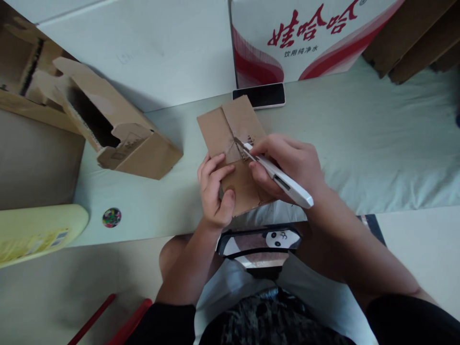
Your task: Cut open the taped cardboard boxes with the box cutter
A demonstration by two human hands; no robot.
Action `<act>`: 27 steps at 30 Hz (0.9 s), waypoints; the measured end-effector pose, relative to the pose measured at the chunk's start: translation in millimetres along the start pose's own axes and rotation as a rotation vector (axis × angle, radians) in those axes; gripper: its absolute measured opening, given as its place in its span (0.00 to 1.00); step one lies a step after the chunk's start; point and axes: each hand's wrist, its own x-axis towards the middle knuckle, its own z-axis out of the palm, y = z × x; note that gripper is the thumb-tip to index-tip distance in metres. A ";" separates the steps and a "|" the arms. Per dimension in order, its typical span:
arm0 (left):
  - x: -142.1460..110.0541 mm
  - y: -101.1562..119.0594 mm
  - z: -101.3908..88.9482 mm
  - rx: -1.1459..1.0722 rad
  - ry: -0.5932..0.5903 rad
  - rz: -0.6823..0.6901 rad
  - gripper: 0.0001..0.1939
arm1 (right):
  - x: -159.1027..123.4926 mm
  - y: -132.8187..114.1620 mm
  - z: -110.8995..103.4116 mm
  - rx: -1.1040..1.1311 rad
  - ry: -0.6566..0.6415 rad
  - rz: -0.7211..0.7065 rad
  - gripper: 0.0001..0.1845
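Note:
A flat piece of brown cardboard point(240, 184) lies at the middle of the cloth-covered surface, with fold lines and a torn patch near its centre. Fingers wrapped over its left edge, my left hand point(215, 191) grips it. My right hand point(293, 160) is closed round a white utility knife point(283, 179). The knife's dark blade points up and left, its tip at the fold line on the cardboard. My right palm hides part of the cardboard's right side.
A phone point(268, 95) lies just behind the cardboard, before a white carton with red lettering point(316, 38). An opened cardboard box point(143, 148) stands at left. Nearer are a round colourful disc point(111, 217) and a yellow bottle point(43, 232). Brown cardboard point(413, 38) leans at back right.

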 end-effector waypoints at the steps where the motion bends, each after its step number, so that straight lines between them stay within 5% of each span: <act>1: -0.2 0.0 0.2 -0.006 0.001 -0.002 0.22 | -0.2 -0.2 -0.3 -0.024 -0.007 -0.012 0.06; 27: -0.9 -1.4 2.5 -0.030 -0.002 -0.007 0.23 | -3.9 -1.6 -10.5 0.138 0.073 -0.200 0.07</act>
